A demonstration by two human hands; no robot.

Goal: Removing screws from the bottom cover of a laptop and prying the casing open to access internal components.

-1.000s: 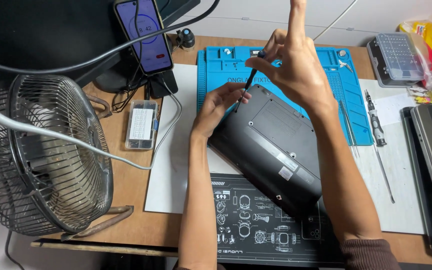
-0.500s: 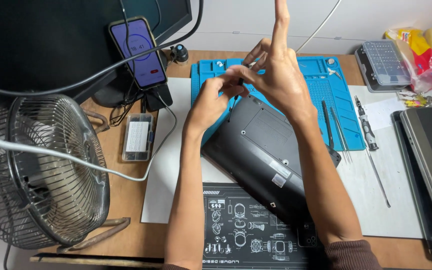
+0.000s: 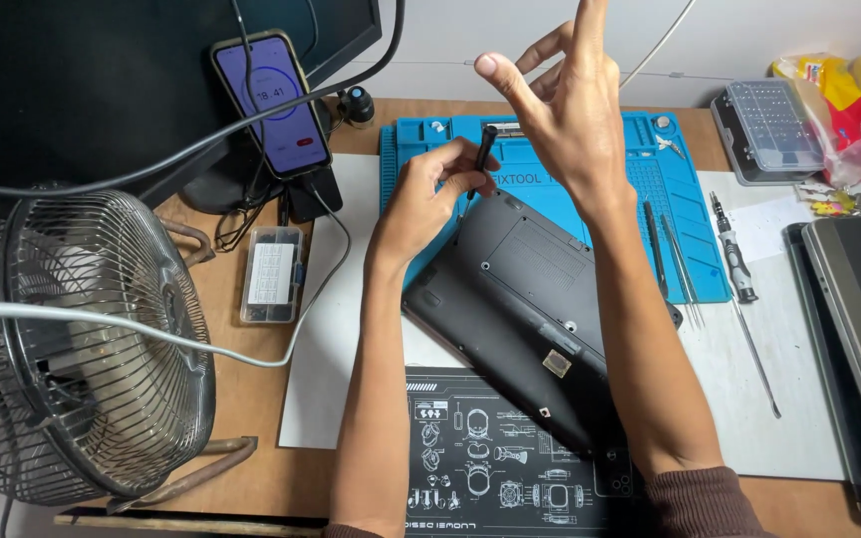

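Nearest you, the black printed mat (image 3: pixel 490 468) lies at the desk's front edge, and the upturned dark laptop (image 3: pixel 530 309) lies partly on it, its long axis slanting from the near right up toward the far left. Your left hand (image 3: pixel 430 199) sits right at that far-left corner, fingers pinched around a slim black screwdriver (image 3: pixel 483 157) that stands steeply, tip down at the laptop's edge. So the left hand is the nearer one to the work. Your right hand (image 3: pixel 565 110) is lifted clear above the laptop, fingers spread, gripping nothing. Beyond the laptop, the blue work mat (image 3: pixel 640 159) runs across, with tweezers and a thin probe (image 3: pixel 665 254) lying on its right side, well apart from both hands. Off to the left, the small clear parts box (image 3: pixel 271 274) and the wire fan (image 3: pixel 82 339) stand clear; the phone (image 3: pixel 271 105) leans at the back.
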